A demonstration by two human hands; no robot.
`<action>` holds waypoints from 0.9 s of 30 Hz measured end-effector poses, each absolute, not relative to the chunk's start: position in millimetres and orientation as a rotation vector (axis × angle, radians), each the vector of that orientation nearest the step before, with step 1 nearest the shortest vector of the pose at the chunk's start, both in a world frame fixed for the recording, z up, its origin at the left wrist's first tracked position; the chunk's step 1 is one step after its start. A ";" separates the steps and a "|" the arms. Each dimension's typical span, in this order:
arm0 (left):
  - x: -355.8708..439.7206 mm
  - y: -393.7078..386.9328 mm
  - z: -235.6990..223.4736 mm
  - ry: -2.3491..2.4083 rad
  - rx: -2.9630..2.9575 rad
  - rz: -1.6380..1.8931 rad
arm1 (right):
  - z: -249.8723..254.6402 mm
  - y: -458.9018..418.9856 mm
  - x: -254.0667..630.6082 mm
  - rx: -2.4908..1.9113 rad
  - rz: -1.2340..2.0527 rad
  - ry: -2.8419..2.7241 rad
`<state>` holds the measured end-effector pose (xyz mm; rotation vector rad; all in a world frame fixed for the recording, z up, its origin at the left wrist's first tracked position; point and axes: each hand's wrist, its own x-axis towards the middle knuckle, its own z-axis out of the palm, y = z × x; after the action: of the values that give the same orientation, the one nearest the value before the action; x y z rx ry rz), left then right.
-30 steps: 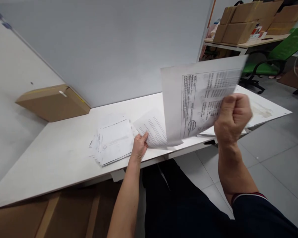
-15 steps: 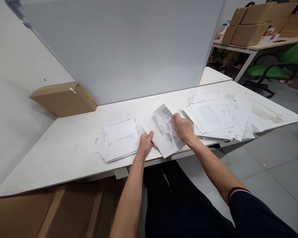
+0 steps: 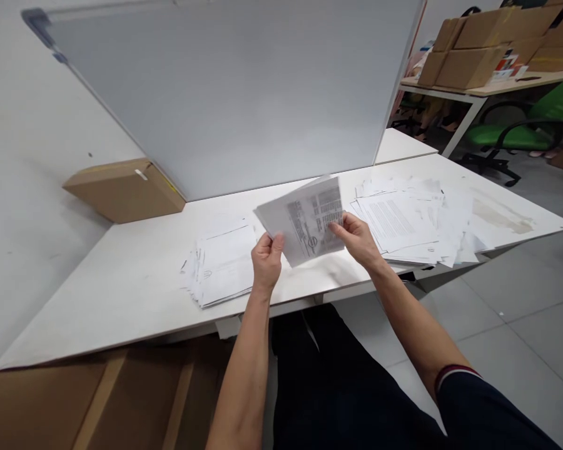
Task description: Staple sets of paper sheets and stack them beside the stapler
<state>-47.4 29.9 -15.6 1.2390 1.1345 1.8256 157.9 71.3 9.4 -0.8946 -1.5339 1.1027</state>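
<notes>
Between my two hands I hold a few printed paper sheets (image 3: 304, 219) up off the white table (image 3: 145, 269), tilted, with a round stamp mark showing on the front one. My left hand (image 3: 267, 259) pinches their lower left edge, thumb on top. My right hand (image 3: 354, 237) is closed on their right edge, thumb across the print. A stack of papers (image 3: 228, 265) lies left of my left hand, its edges uneven. Past my right hand, a wider, looser pile of printed papers (image 3: 398, 222) spreads over the table.
A big whiteboard (image 3: 234, 94) stands along the table's back edge. A cardboard box (image 3: 126, 190) leans by the wall at left, and more cardboard (image 3: 42, 400) is below the front edge. At right are a green chair (image 3: 511, 134) and a desk stacked with boxes (image 3: 473, 65).
My right hand came down from the right with a stamped sheet and brought it onto the sheet in my left hand. Both hands then lifted the sheets together off the table.
</notes>
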 end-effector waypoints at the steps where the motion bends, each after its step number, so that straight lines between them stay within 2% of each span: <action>1: -47.7 29.1 -9.4 1.126 1.281 1.869 | 9.3 70.8 155.6 -0.810 1.110 -1.464; 4: -46.8 26.0 -8.9 1.151 1.341 1.888 | -0.7 69.6 147.3 -0.676 1.153 -1.346; 12: -40.7 25.0 -64.1 1.285 1.217 1.907 | -48.7 70.4 132.4 -0.760 1.263 -1.372; 27: -32.3 22.7 -63.7 1.337 1.133 1.916 | -47.3 65.8 135.4 -0.892 1.183 -1.416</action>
<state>-32.3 22.7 -63.7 1.1334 1.3367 1.9165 135.4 65.8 -47.3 -0.8921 -1.4160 1.1829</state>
